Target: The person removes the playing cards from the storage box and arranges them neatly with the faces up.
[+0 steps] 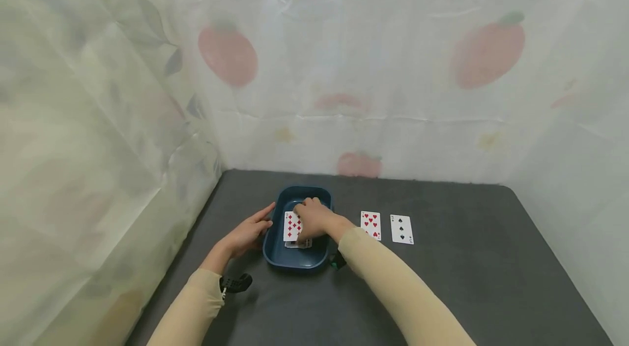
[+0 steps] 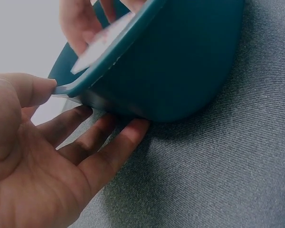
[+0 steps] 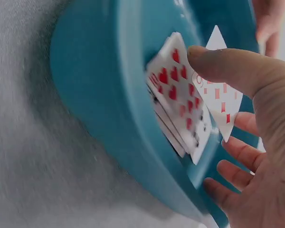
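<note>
A dark blue tray [image 1: 275, 258] sits on the grey table. My left hand [image 1: 253, 228] rests against its left side. In the left wrist view its thumb [image 2: 35, 88] lies on the tray's rim [image 2: 109, 59] and its straight fingers [image 2: 109, 142] lie along the base of the wall. My right hand [image 1: 312, 218] reaches into the tray and pinches a diamonds card [image 1: 292, 226] between thumb and fingers. In the right wrist view that card [image 3: 218, 99] is lifted just above a small pile of cards [image 3: 178, 97] with a hearts card on top.
Two cards lie face up on the table right of the tray: a hearts card [image 1: 371, 225] and a spades card [image 1: 401, 229]. Printed fabric walls [image 1: 344, 62] close in the back and both sides of the table.
</note>
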Motion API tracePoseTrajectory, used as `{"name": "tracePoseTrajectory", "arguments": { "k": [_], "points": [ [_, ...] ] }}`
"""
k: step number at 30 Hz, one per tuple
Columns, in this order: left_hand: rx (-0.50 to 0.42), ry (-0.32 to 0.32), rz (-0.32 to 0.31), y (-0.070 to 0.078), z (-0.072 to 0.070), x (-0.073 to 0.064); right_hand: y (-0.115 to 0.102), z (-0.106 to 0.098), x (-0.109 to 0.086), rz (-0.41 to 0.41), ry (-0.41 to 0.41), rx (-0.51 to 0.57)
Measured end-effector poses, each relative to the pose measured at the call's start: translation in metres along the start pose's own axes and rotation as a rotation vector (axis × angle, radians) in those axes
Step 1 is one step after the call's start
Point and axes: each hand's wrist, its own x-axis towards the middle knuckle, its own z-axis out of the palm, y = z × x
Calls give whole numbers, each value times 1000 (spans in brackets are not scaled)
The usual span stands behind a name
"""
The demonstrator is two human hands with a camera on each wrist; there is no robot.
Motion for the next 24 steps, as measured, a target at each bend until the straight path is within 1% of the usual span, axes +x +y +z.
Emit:
{"name": "tracePoseTrajectory", "arguments": {
  "k": [7, 11, 13, 18, 21, 24],
  "points": [
    [7, 32, -10, -2, 0, 2, 20, -30, -20, -60, 56, -1],
    [1, 46, -13, -3, 0, 2, 39, -47, -39, -79, 93, 13],
    [2, 50, -13, -3, 0, 3, 51, -55, -51, -72, 114, 30],
    [3, 50, -13, -3, 0, 3, 91, -66, -85, -28, 120, 77],
    [5, 53, -13, -4, -1, 3, 123, -64, -107, 11, 111, 98],
    [14, 56, -10, -6, -2, 4, 154, -59, -129, 53, 120, 100]
  ]
}}
